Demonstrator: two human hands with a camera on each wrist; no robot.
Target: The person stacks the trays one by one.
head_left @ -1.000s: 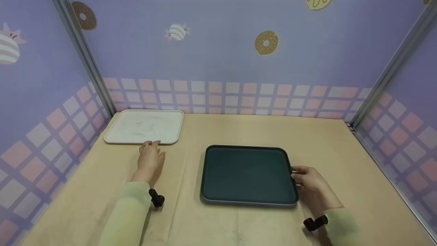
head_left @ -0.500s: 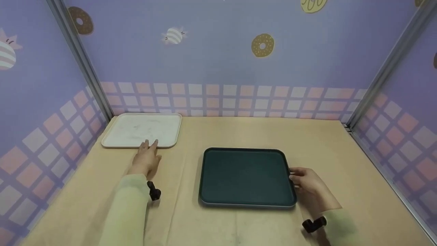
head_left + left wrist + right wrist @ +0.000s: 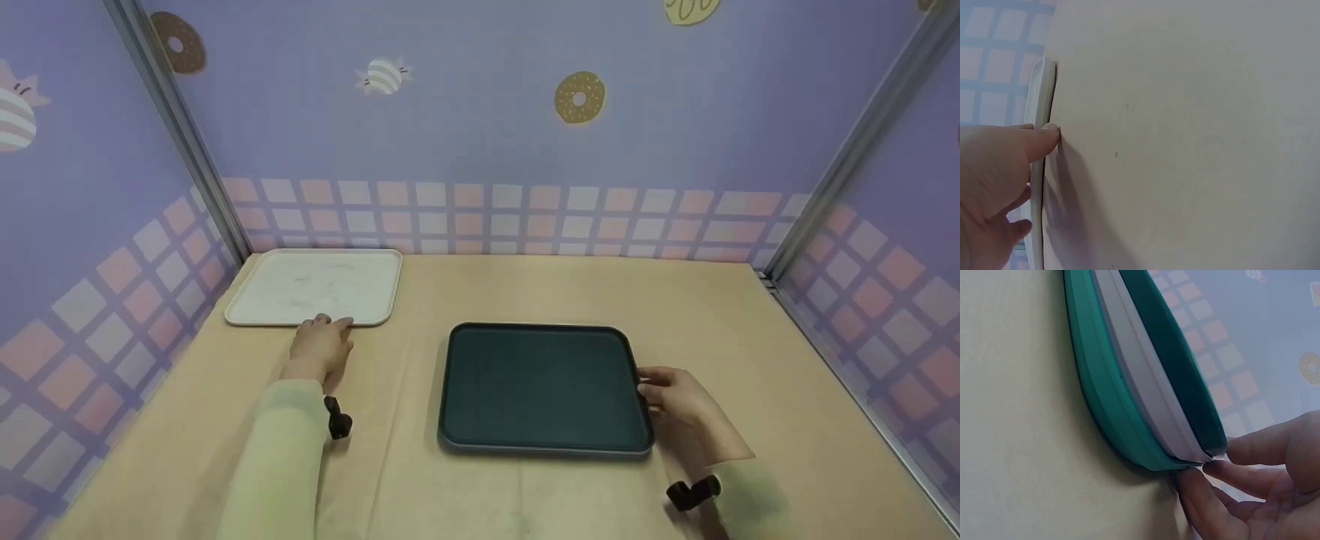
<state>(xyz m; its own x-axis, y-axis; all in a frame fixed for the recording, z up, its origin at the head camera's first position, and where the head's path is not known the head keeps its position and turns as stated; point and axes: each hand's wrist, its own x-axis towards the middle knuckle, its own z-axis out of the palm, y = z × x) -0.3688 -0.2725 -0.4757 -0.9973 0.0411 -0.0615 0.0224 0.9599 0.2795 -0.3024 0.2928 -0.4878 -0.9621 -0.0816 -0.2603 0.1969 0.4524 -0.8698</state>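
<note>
A white tray (image 3: 315, 285) lies at the back left. My left hand (image 3: 319, 349) is at its near edge; in the left wrist view, the hand (image 3: 994, 174) has one digit on the outer side of the rim (image 3: 1039, 107) and a fingertip behind it, pinching the rim. Nearer and to the right is a stack of trays, topped by a dark green tray (image 3: 546, 386). From the side, a white tray (image 3: 1145, 377) shows between it and a lighter green tray (image 3: 1106, 399). My right hand (image 3: 682, 394) grips the stack's right edge, fingers (image 3: 1258, 453) at its corner.
A tan cloth (image 3: 442, 502) with creases covers the table. Patterned walls (image 3: 472, 120) stand at the back and on both sides, joined by metal posts (image 3: 180, 127). A black wrist device (image 3: 340, 420) sits on the left sleeve, another (image 3: 694, 493) on the right.
The left hand's fingers reached to the white tray's rim, stretched out over it, and now bend at the near edge. The right hand and stack have stayed put.
</note>
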